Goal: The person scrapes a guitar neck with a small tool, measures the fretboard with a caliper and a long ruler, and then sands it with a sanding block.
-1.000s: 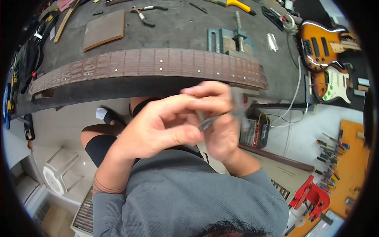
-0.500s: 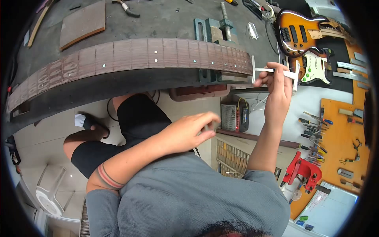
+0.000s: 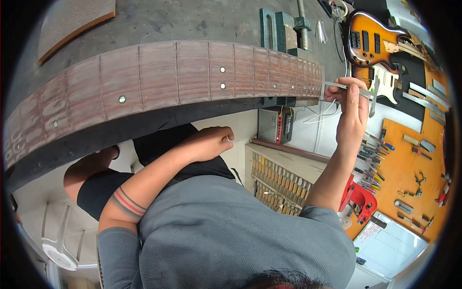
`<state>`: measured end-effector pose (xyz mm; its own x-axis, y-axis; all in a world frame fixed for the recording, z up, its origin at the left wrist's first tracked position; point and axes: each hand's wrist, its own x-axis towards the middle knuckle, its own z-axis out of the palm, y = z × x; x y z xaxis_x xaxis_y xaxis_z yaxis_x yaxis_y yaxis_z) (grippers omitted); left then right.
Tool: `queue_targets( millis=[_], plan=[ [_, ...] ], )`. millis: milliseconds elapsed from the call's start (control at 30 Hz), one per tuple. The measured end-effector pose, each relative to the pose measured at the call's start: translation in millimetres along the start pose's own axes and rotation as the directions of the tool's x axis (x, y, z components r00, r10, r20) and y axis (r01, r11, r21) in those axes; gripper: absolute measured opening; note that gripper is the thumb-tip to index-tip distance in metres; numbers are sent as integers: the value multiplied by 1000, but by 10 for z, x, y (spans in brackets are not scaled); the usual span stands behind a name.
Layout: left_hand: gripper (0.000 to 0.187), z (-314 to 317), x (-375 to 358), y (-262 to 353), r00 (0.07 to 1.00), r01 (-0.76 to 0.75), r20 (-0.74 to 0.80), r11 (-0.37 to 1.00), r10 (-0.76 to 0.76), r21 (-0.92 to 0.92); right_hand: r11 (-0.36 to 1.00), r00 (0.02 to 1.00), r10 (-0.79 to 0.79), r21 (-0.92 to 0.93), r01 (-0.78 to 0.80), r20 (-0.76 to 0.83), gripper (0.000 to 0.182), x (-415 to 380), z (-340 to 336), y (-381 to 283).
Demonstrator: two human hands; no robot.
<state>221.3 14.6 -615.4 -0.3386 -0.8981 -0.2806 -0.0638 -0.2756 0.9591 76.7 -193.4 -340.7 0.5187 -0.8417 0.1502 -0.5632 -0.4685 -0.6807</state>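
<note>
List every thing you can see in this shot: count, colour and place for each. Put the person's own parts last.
fretboard: one, reddish-brown with pale dot inlays, along the front edge of the workbench
workbench: one, dark grey, across the top
vise: one, teal-green, on the bench behind the fretboard's right end
wooden block: one, brown, top left on the bench
metal gauge: one, silvery, at the fretboard's right end
guitar bodies: two, one sunburst, one with a white pickguard, upper right
small amplifier: one, grey, on the floor under the bench
orange board: one, with hand tools, right
red clamp: one, lower right
left hand: loosely closed, below the bench edge
right hand: holding the metal gauge
</note>
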Motion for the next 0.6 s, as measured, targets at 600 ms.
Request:
queue_targets(
  millis=[600],
  plan=[
    [24,157,219,-492,997,-71,-66,932,50,-357,999,999,50,-21,-50,-3,40,-63,8,-111]
  ],
)
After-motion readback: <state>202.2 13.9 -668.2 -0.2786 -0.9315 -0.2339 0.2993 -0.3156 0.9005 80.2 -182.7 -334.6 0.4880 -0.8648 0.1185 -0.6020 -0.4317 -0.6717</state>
